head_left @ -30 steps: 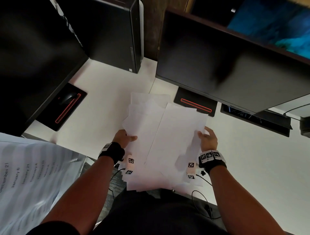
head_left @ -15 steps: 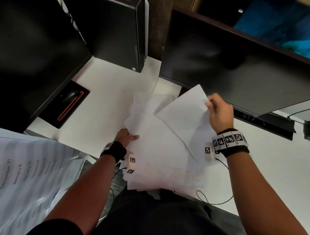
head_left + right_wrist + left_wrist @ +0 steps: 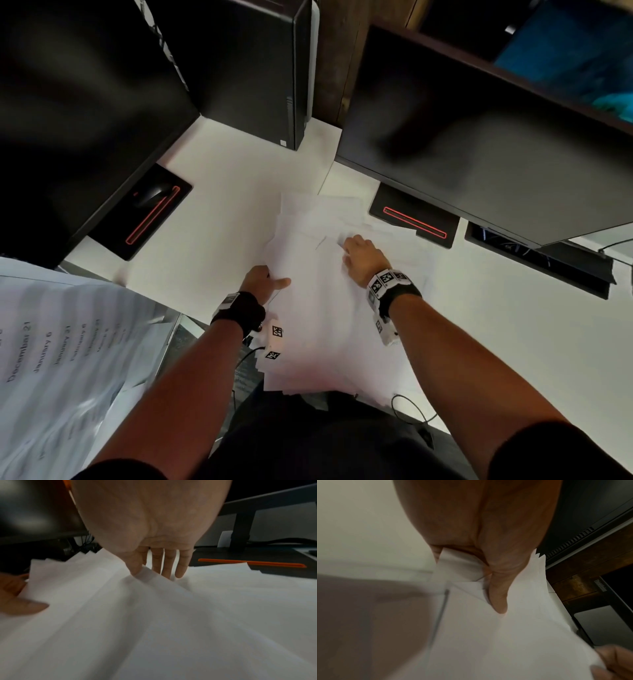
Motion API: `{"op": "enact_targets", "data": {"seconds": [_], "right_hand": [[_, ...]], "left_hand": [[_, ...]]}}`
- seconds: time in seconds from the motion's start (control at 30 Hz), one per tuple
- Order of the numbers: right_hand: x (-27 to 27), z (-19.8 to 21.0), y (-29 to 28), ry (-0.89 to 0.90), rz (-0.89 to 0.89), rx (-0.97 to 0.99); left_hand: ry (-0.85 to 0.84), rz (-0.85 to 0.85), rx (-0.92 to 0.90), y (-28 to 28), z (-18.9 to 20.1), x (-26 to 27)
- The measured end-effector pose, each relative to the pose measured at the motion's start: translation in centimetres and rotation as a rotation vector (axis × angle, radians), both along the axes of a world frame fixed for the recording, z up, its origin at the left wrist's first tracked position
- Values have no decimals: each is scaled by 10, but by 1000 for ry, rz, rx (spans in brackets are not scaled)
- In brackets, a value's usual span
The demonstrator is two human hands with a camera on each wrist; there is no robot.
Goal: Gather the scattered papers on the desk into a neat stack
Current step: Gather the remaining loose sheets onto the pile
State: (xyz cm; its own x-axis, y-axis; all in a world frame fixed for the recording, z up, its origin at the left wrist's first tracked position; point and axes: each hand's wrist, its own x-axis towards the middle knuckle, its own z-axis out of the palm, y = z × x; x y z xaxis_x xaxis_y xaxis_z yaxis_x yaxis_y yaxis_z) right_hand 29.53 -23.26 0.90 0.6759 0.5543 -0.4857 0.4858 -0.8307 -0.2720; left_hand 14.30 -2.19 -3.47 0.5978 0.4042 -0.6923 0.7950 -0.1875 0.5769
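A loose pile of white papers (image 3: 325,308) lies fanned on the white desk (image 3: 222,212), overhanging its front edge. My left hand (image 3: 263,279) grips the pile's left edge. In the left wrist view its thumb (image 3: 498,599) lies on top of the papers (image 3: 488,635) and the other fingers are hidden underneath. My right hand (image 3: 359,257) is down on the far part of the pile. In the right wrist view its thumb (image 3: 136,570) and forefinger pinch the raised edge of the top sheet (image 3: 154,588). The other fingers (image 3: 167,568) point straight down at the paper.
A dark monitor (image 3: 85,120) stands at the left, a PC tower (image 3: 246,68) behind, another monitor (image 3: 479,144) at the right. Their bases (image 3: 414,222) carry red lines; a mouse (image 3: 152,197) sits on the left one. A printed page (image 3: 61,359) hangs at the near left. A cable (image 3: 411,407) loops at the desk's front.
My right hand lifted one sheet up off the right side of the pile, then brought it down onto the pile's far middle. The left hand kept its grip on the left edge.
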Motion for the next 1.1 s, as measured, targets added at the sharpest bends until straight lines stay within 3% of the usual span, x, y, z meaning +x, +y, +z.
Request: {"op": "enact_targets", "data": {"seconds": [0.33, 0.53, 0.7, 0.8, 0.87, 0.93, 1.03, 1.1], "right_hand": [[-2, -11, -20, 61, -69, -157], [-8, -13, -22, 57, -220, -38], [-15, -14, -22, -85, -99, -196], [-16, -15, -24, -45, -49, -246], [-15, -15, -27, 83, -122, -156], [-13, -16, -33, 168, -310, -7], [-5, -13, -43, 73, -581, 126], [-4, -10, -44, 17, -589, 68]], "left_hand": [[-11, -49, 39, 1, 0, 1], [-14, -59, 49, 1, -1, 1], [-13, -49, 32, 0, 2, 1], [-17, -44, 21, 1, 0, 0], [-34, -35, -2, 1, 2, -1], [-58, 4, -29, -1, 4, -1], [-90, 49, -60, -5, 13, -1], [-126, 37, -83, -5, 11, -2]]}}
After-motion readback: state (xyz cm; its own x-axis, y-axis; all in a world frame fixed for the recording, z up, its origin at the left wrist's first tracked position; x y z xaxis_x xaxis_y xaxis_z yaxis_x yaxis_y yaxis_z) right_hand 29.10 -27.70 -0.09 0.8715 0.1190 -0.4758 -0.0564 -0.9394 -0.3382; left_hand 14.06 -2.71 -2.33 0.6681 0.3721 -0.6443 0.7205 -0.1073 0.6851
